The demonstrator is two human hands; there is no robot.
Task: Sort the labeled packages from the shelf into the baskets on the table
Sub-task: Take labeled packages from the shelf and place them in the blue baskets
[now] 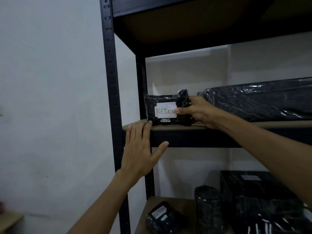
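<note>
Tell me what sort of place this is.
Likely a small stockroom or parcel storage corner: a black metal shelving rack against a plain wall, holding black plastic-wrapped parcels, including the RETURN package the right hand grips.

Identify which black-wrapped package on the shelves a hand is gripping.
The small upright package labelled RETURN: the right hand pinches its right edge. The long package beside it and the packages below are held by no hand.
</note>
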